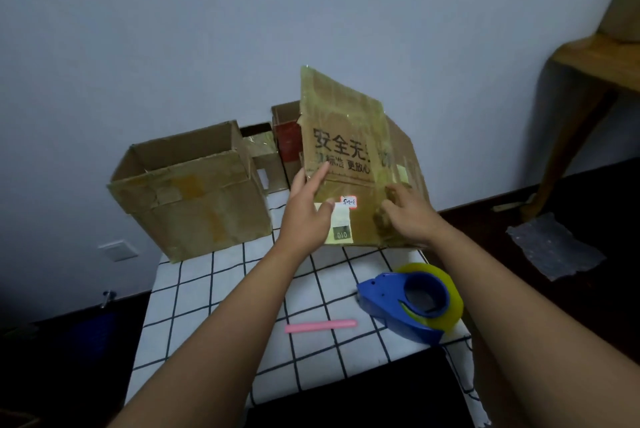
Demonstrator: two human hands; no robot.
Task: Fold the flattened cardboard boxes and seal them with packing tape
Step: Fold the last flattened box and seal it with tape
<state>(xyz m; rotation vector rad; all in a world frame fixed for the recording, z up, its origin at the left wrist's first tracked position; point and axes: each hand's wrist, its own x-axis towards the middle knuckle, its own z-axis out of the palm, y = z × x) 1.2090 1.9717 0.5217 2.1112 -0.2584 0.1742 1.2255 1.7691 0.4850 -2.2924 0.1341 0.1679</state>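
Cardboard box (349, 164), still part-flattened, stood on edge at the far right of the desk (214, 292): unfolding step in hand.

From the left: an erected open-topped carton (194, 192) stands at the far left of the desk, with smaller cartons (277, 150) behind it against the wall. Left hand (308, 213) lies against the box's near face, fingers (320, 173) straight and spread, thumb on the pale label (341, 223), gripping nothing. Right hand (410, 216) rests at the lower right edge, fingers curled onto the panel; whether they pinch it cannot be told. The box's long axis runs upright, leaning slightly left, printed face toward the wearer, one flap pointing up. Judgement: next move calls for spreading the panels square, then folding the flaps. Pink stick (320, 326) lies near centre; tape dispenser (412, 303) rests near right, untouched.
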